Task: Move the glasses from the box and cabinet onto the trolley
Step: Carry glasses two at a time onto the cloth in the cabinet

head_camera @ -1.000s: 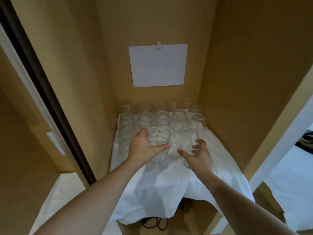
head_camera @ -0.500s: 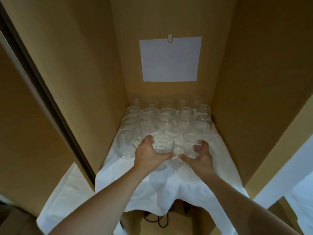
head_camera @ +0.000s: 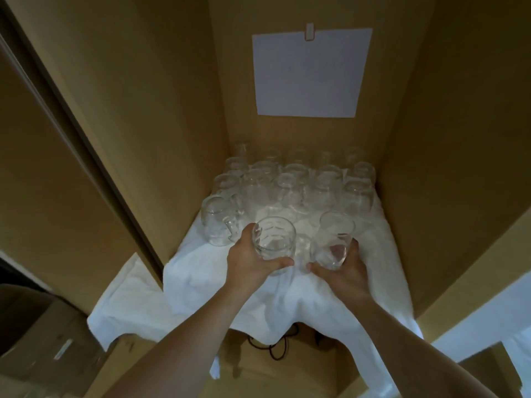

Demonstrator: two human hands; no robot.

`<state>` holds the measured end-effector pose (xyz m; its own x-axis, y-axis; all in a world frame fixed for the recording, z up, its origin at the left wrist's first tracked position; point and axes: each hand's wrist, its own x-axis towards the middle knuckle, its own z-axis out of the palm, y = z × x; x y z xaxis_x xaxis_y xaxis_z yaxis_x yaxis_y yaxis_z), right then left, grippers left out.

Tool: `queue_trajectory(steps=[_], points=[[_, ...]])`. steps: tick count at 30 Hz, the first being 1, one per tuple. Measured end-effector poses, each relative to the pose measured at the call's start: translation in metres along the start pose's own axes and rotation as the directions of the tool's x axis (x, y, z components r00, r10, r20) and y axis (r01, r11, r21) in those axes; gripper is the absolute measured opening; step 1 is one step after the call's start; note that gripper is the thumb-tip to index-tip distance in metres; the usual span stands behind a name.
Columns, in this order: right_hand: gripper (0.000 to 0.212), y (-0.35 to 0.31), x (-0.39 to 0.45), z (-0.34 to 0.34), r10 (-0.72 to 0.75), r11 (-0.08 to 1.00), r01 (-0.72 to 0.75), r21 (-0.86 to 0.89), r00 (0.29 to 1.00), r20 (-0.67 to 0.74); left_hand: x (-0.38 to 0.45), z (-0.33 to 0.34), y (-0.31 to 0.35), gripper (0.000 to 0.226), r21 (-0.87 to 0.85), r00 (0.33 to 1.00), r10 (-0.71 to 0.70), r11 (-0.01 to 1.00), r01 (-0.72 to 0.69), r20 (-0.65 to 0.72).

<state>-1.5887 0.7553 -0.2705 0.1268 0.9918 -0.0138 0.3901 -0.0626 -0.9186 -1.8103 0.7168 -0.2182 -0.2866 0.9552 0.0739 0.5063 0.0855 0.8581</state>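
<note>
Both hands are reaching into the cabinet [head_camera: 149,116] and each one is gripping a clear glass. The left hand [head_camera: 249,261] is wrapping its fingers and thumb around a dimpled glass [head_camera: 274,242], with the thumb lying across the front near the base. The right hand [head_camera: 343,272] is curling around the lower part of a smoother glass [head_camera: 334,239], fingers showing through it. The two glasses are sitting close together, just apart, at the front of the shelf over the white cloth [head_camera: 287,300] — can't tell if they're lifted off it or touching it.

Behind them the rest of the glasses [head_camera: 296,182] are standing upright in rows, packed right up to the back wall. One mug-like glass with a handle [head_camera: 218,222] is standing off to the left, just beside the left hand.

The cloth is draping over the shelf's front edge and hanging down, and some dark cable [head_camera: 273,344] is showing below it.

On the back wall a white sheet of paper [head_camera: 310,73] is hanging from a small clip [head_camera: 309,31] — as for writing, it's looking blank to me, nothing readable on it. No brand marks are showing on the glasses either. A cardboard box [head_camera: 48,340] is sitting at lower left, blurry.
</note>
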Motion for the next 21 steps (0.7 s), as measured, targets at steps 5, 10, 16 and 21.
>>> queue_trajectory(steps=[5, 10, 16, 21], points=[[0.105, 0.000, -0.002, 0.001, -0.018, 1.000, 0.018, -0.004, 1.000, -0.017, -0.004, -0.003, -0.029, 0.093, -0.274, 0.986, -0.127, 0.950, 0.152, 0.107], [0.107, -0.001, -0.003, 0.002, -0.026, 1.000, 0.027, 0.008, 0.999, -0.041, 0.003, -0.007, -0.038, 0.094, -0.486, 0.970, -0.166, 0.843, 0.232, 0.176], [0.106, -0.001, -0.002, 0.002, -0.012, 1.000, 0.011, -0.019, 0.998, -0.057, 0.007, 0.011, -0.027, 0.098, -0.471, 0.976, -0.174, 0.855, 0.216, 0.132], [0.099, -0.005, -0.004, 0.003, -0.017, 1.000, 0.015, -0.027, 0.996, -0.086, 0.019, -0.003, -0.007, 0.083, -0.587, 0.922, -0.334, 0.713, 0.383, 0.195]])
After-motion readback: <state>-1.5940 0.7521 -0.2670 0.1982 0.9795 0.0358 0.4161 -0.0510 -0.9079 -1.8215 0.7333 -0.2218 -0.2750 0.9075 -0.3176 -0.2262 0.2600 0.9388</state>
